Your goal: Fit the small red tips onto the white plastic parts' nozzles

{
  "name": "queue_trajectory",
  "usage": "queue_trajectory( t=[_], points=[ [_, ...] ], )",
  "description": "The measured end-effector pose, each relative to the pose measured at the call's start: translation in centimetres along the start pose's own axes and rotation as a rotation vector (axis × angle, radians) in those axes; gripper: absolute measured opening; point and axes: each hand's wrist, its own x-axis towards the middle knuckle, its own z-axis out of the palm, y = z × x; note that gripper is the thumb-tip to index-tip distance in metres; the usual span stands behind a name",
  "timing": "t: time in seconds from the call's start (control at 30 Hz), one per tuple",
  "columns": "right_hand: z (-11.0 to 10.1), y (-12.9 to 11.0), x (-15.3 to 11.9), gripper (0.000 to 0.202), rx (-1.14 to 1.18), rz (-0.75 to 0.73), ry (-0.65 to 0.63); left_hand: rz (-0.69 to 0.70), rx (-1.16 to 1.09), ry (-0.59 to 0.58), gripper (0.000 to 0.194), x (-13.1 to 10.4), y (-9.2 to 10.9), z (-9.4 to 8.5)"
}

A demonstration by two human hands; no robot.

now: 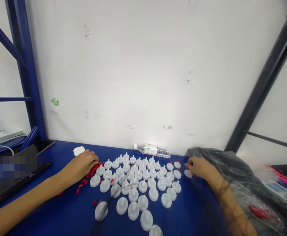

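Many white round plastic nozzle caps (142, 186) with upright spouts stand spread over the blue table. Three at the right of the group wear small red tips, such as this red-tipped nozzle cap (177, 165). My left hand (84, 165) rests at the pile of small red caps (92, 171), fingers curled together; whatever they pinch is hidden. My right hand (200, 167) is at the right side, thumb and fingers closed at the spout of another white nozzle cap (188, 174). Its spout is covered by the fingers.
A clear water bottle (153, 149) lies along the wall. Left are a white case (79, 151), a phone (39, 148) and a dark device (18, 183). Grey plastic sheeting (215, 154) and a clear bag with red pieces (261, 211) are at the right. Blue frame posts (31, 72) rise beside the table.
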Motion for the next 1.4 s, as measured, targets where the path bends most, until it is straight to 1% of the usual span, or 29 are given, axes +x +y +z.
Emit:
queue_trajectory(
  t=[0.07, 0.13, 0.23, 0.3, 0.37, 0.43, 0.53, 0.57, 0.63, 0.73, 0.83, 0.97, 1.07, 1.17, 1.27, 1.4],
  points=[
    [-0.8, -0.5, -0.1, 0.028, 0.002, 0.015, 0.027, -0.008, 0.000, -0.007, 0.034, 0.0, -0.1, 0.0],
    [-1.6, -1.3, -0.1, 0.033, 0.043, -0.018, 0.045, -0.018, 0.000, -0.012, 0.034, 0.0, -0.1, 0.0],
    [-2.3, -3.1, -0.3, 0.031, 0.174, -0.191, -0.002, -0.033, -0.001, -0.015, 0.033, 0.1, -0.1, 0.1],
    [-2.2, -4.5, -0.6, 0.028, 0.253, -0.322, -0.064, -0.040, -0.006, -0.017, 0.032, 0.1, -0.2, 0.3],
    [-1.5, -5.7, -0.9, 0.028, 0.299, -0.412, -0.115, -0.055, -0.013, -0.020, 0.032, 0.2, -0.4, 0.4],
    [-0.7, -6.6, -1.1, 0.026, 0.318, -0.463, -0.145, -0.077, -0.022, -0.020, 0.032, 0.3, -0.6, 0.6],
    [0.1, -7.1, -1.3, 0.014, 0.338, -0.499, -0.145, -0.110, -0.035, -0.008, 0.033, 0.3, -0.5, 0.5],
    [0.1, -7.1, -1.3, 0.012, 0.349, -0.505, -0.131, -0.118, -0.039, -0.001, 0.032, 0.2, -0.3, 0.3],
    [-0.2, -7.0, -1.4, 0.015, 0.380, -0.502, -0.081, -0.108, -0.056, 0.030, 0.032, 0.0, 0.3, -0.3],
    [-1.0, -6.9, -1.5, 0.022, 0.430, -0.484, 0.010, -0.062, -0.099, 0.123, 0.029, -0.3, 1.5, -1.2],
    [-1.5, -7.8, -1.9, 0.018, 0.470, -0.509, 0.114, -0.028, -0.131, 0.200, 0.026, -0.4, 2.5, -1.8],
    [-1.8, -10.5, -3.6, 0.015, 0.468, -0.665, 0.280, 0.026, -0.204, 0.245, 0.024, -0.6, 3.7, -1.7],
    [-1.9, -13.1, -5.6, 0.017, 0.518, -0.808, 0.323, 0.087, -0.260, 0.287, 0.024, -1.1, 4.8, -1.3],
    [-1.9, -15.3, -7.4, 0.021, 0.517, -0.925, 0.365, 0.206, -0.277, 0.358, 0.023, -1.8, 6.0, -0.8],
    [-1.6, -16.5, -8.4, 0.027, 0.466, -1.006, 0.394, 0.335, -0.286, 0.418, 0.021, -2.4, 7.0, -0.3],
    [-1.3, -17.4, -9.1, 0.031, 0.419, -1.060, 0.442, 0.367, -0.302, 0.374, 0.020, -3.1, 8.0, 0.0]
  ],
)
